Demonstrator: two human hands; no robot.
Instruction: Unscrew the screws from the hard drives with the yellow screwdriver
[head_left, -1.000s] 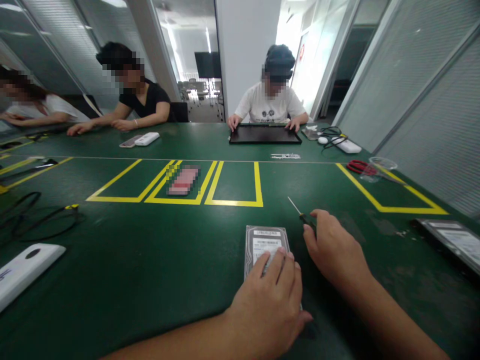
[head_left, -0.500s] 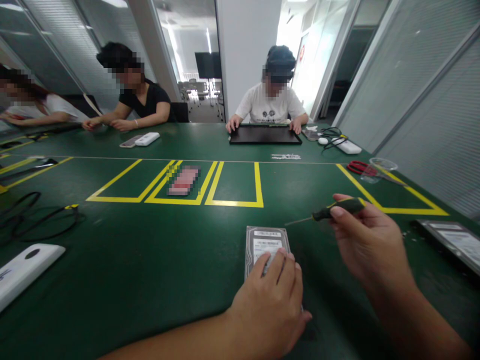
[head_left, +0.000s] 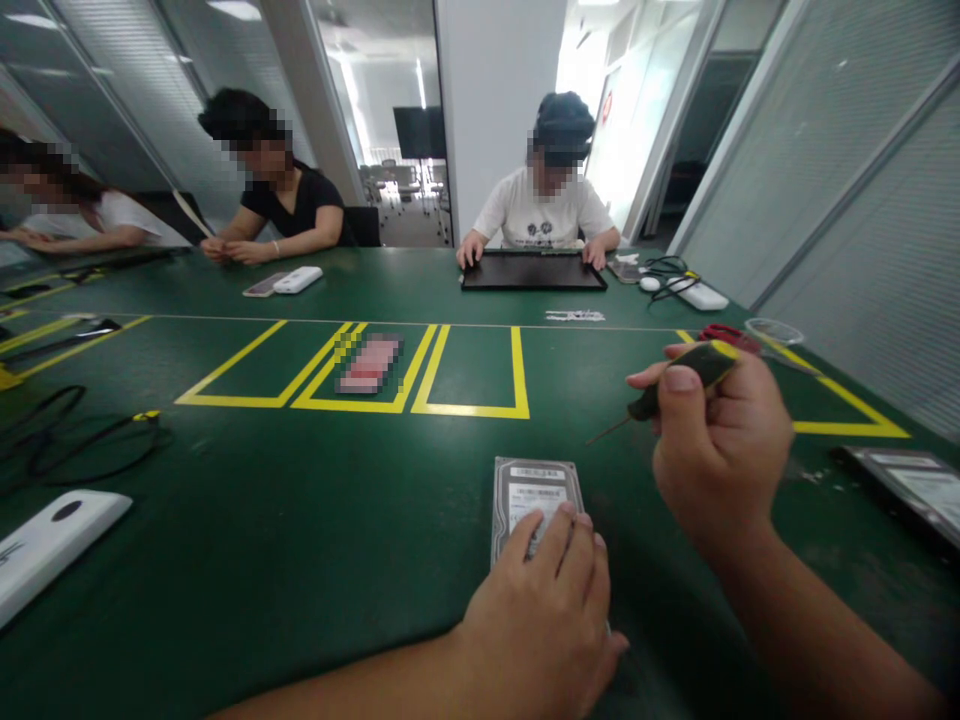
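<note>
A silver hard drive (head_left: 537, 476) lies label up on the green table in front of me. My left hand (head_left: 544, 610) grips it from above, fingers across its label and thumb at the right edge, so its near part is hidden. Above and right of the drive, my right hand (head_left: 720, 440) is closed around the dark green and yellow handle of a screwdriver (head_left: 686, 380). The screwdriver's thin shaft points down and left, its tip in the air apart from the drive. A second hard drive (head_left: 911, 480) lies at the right edge, partly out of view.
Small bits (head_left: 817, 480), perhaps screws, lie left of the second drive. Red-handled scissors (head_left: 727, 336) and a clear round lid (head_left: 774, 332) are behind my right hand. Yellow tape (head_left: 472, 408) marks areas; a phone (head_left: 370, 364) lies in one. Across sits a person (head_left: 544, 205) holding a black panel (head_left: 532, 272).
My right hand has risen and turned, tilting the screwdriver so its shaft points more steeply down. My left hand stays on the hard drive.
</note>
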